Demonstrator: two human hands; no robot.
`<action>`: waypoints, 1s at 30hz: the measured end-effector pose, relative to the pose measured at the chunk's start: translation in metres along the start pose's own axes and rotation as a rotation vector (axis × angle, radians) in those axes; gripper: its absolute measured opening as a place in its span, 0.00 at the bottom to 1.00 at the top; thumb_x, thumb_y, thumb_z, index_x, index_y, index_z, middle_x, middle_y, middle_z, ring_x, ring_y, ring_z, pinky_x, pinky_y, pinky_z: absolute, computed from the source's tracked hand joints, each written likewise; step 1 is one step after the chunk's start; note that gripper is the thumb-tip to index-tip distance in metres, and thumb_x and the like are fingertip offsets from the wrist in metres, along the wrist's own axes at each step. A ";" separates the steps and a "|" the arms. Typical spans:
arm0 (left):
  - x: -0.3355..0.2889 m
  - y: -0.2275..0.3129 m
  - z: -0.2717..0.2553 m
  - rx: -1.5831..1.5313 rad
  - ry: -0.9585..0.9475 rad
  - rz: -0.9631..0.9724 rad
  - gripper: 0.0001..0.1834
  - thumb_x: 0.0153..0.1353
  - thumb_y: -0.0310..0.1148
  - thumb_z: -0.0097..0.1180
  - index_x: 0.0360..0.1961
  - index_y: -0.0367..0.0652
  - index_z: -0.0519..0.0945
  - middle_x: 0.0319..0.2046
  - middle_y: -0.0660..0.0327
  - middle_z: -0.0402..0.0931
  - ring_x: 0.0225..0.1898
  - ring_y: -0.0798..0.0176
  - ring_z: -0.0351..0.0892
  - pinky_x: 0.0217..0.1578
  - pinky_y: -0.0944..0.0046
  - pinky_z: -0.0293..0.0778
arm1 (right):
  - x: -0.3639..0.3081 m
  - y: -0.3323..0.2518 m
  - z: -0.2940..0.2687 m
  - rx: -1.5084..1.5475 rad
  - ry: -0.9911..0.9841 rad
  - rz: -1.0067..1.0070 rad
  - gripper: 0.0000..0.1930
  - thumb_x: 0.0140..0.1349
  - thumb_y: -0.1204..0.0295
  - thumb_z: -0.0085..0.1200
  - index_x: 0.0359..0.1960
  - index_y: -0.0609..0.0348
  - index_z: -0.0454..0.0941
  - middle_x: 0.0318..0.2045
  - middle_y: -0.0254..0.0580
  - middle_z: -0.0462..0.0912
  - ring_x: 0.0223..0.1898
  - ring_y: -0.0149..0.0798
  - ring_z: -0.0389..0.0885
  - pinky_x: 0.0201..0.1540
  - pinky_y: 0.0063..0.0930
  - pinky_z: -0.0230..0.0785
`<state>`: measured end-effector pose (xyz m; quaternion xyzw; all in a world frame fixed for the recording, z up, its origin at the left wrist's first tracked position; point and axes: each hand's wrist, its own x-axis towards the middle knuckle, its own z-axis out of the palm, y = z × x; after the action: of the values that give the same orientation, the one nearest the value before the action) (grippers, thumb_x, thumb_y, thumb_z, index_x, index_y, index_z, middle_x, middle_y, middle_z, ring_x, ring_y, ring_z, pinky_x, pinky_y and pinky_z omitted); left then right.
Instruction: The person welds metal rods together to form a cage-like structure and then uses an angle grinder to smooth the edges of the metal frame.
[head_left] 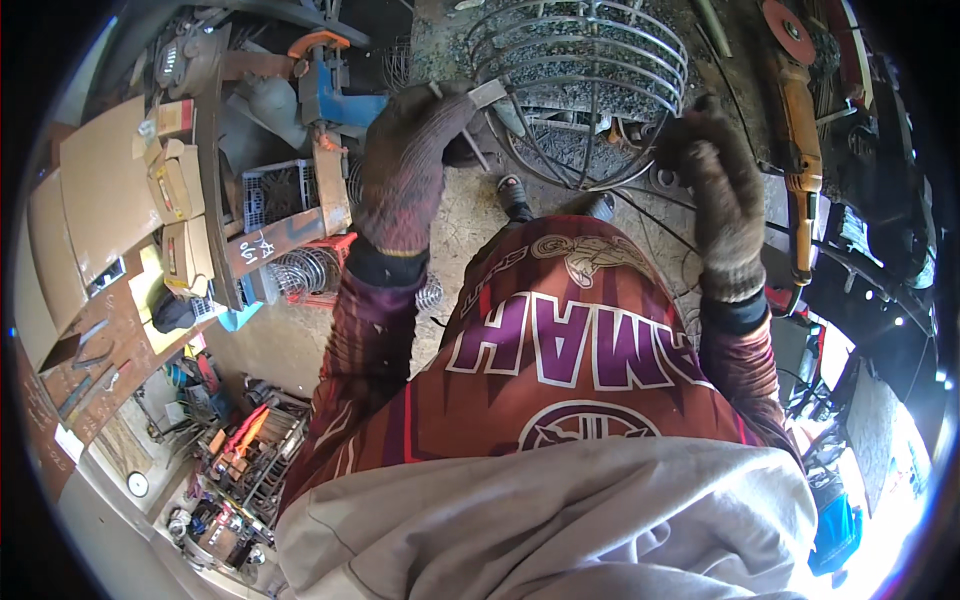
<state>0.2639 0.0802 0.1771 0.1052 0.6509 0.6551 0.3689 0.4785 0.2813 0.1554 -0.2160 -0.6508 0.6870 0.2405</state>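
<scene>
Cage of bent metal rods [592, 82] stands at the far middle of the scene, on a worktable [437, 40] strewn with dark grit. Several round rings go one above another, and straight rods join them; the near ring reaches out toward the person's feet [513, 190].

The left hand [408, 155], in a brown knitted glove, is just beside the left side of this cage. It is closed and holds a thin metal rod [476, 150], which lies slantwise by the fingers. A short flat piece of pale metal [488, 94] also shows at these fingers – I cannot tell if it is joined to the rod.

The right hand [715, 180], gloved in the same manner, is raised near the right side of the cage. Its fingers are bent and partly in shadow – I cannot tell whether they hold something, or whether they touch the ring.

Farther to the right lies a yellow angle grinder [800, 150] with a reddish disc [788, 32]. On the left there are a blue metal tool [335, 100] with an orange part, a wire basket [278, 195], some coiled metal rings [305, 272] and opened cardboard boxes [110, 190].
</scene>
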 end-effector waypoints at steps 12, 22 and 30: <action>0.034 -0.004 -0.007 0.141 -0.061 0.056 0.11 0.64 0.36 0.60 0.39 0.38 0.84 0.30 0.61 0.83 0.31 0.70 0.83 0.29 0.69 0.79 | 0.006 0.053 -0.057 -0.269 0.339 0.115 0.19 0.72 0.64 0.53 0.56 0.66 0.76 0.39 0.41 0.85 0.37 0.29 0.83 0.38 0.22 0.75; 0.043 0.000 -0.015 0.267 -0.109 -0.013 0.13 0.64 0.37 0.59 0.42 0.37 0.82 0.33 0.60 0.82 0.31 0.68 0.83 0.33 0.68 0.83 | 0.010 0.067 -0.070 -0.295 0.365 0.134 0.20 0.71 0.63 0.53 0.56 0.67 0.76 0.40 0.40 0.84 0.40 0.30 0.82 0.42 0.25 0.74; 0.045 -0.003 -0.018 0.274 -0.117 -0.015 0.14 0.63 0.36 0.60 0.42 0.36 0.82 0.31 0.61 0.82 0.29 0.68 0.82 0.31 0.68 0.81 | 0.020 0.076 -0.082 -0.379 0.368 0.162 0.22 0.71 0.61 0.53 0.55 0.69 0.76 0.38 0.40 0.83 0.38 0.30 0.80 0.43 0.26 0.72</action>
<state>0.2217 0.0938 0.1561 0.1876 0.7124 0.5501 0.3933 0.5091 0.3555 0.0745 -0.4297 -0.6937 0.5190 0.2544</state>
